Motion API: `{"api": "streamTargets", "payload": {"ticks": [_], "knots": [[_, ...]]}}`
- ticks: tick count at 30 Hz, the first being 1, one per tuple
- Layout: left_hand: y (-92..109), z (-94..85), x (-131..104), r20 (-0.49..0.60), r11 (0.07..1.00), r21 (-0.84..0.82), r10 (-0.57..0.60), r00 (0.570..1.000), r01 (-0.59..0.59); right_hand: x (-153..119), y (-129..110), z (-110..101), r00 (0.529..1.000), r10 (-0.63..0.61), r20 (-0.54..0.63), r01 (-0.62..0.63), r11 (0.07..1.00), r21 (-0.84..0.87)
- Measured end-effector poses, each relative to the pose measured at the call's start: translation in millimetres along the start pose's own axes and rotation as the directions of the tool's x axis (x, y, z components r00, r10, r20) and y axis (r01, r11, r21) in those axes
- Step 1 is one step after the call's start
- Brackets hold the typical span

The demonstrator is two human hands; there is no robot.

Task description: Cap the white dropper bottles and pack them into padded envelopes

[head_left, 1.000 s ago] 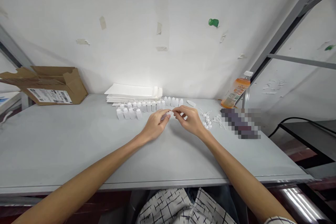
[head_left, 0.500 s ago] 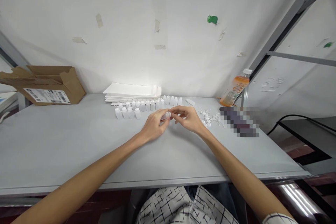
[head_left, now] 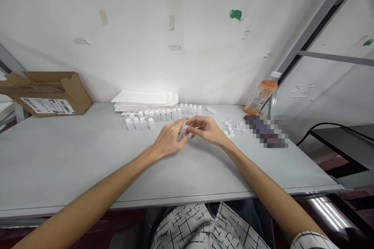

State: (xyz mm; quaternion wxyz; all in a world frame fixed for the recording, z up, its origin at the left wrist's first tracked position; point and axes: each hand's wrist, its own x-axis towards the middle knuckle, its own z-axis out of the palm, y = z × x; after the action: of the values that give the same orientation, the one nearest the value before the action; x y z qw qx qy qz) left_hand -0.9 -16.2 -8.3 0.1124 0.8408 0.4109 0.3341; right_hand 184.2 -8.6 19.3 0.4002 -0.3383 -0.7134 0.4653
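Note:
My left hand (head_left: 169, 139) is closed around a small translucent white squeeze bottle (head_left: 183, 127), tipped with its top toward the right. At that top, the thumb and fingers of my right hand (head_left: 207, 130) pinch together; they hide most of the bottle's cap. Just behind my hands, several similar white bottles (head_left: 168, 115) stand upright in rows, with a shorter group (head_left: 136, 124) at the left front. One more bottle (head_left: 210, 110) lies on its side farther back. To the right of my right hand lie loose white caps (head_left: 229, 129) and thin white strands (head_left: 241, 128).
White flat envelopes or cartons (head_left: 143, 97) are stacked against the wall. An opened cardboard box (head_left: 55, 93) sits at the left of the grey table (head_left: 87, 155). At the right stand an orange drink bottle (head_left: 261, 95) and a blurred-out dark object (head_left: 265, 131).
My fingers have shifted slightly around the bottle, and the left fingers are a little straighter. The whole view has moved a little. The standing bottles and loose caps have stayed in place.

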Motion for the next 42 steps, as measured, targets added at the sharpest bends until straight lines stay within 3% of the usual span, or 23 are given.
{"api": "streamTargets", "payload": {"ticks": [3,6,14,20,25,29,35,42], "knots": [[3,-1.9,-1,-0.006,0.997,0.061,0.046,0.999,-0.045,0,-2,0,0.999,0.015,0.028,-0.017,0.997,0.070],[8,-5.7,-1,-0.017,0.998,0.011,0.062,0.998,-0.061,-1,-6,-1,1.000,0.005,0.019,-0.007,0.997,0.078],[5,-16.4,10,-0.032,0.971,-0.225,-0.095,0.995,0.086,0,-5,-6,0.979,-0.120,-0.164,0.108,0.991,-0.081],[3,-21.0,14,0.028,0.958,-0.273,-0.080,0.996,0.085,-1,-3,-9,0.982,-0.138,-0.126,0.128,0.988,-0.089],[0,-19.7,13,-0.036,0.978,-0.197,0.060,0.998,-0.066,-1,-3,-11,0.987,-0.117,-0.111,0.115,0.993,-0.021],[-3,-17.7,12,-0.130,0.970,-0.133,0.189,0.973,-0.206,-1,-5,-10,0.994,-0.057,-0.097,0.062,0.997,0.051],[-7,-14.3,12,-0.232,0.922,-0.045,0.364,0.902,-0.384,-1,-3,-6,0.998,0.030,-0.059,-0.016,0.977,0.214],[-13,-12.1,12,-0.241,0.836,0.148,0.548,0.801,-0.528,1,10,-3,0.997,0.046,-0.065,-0.020,0.935,0.354]]}}
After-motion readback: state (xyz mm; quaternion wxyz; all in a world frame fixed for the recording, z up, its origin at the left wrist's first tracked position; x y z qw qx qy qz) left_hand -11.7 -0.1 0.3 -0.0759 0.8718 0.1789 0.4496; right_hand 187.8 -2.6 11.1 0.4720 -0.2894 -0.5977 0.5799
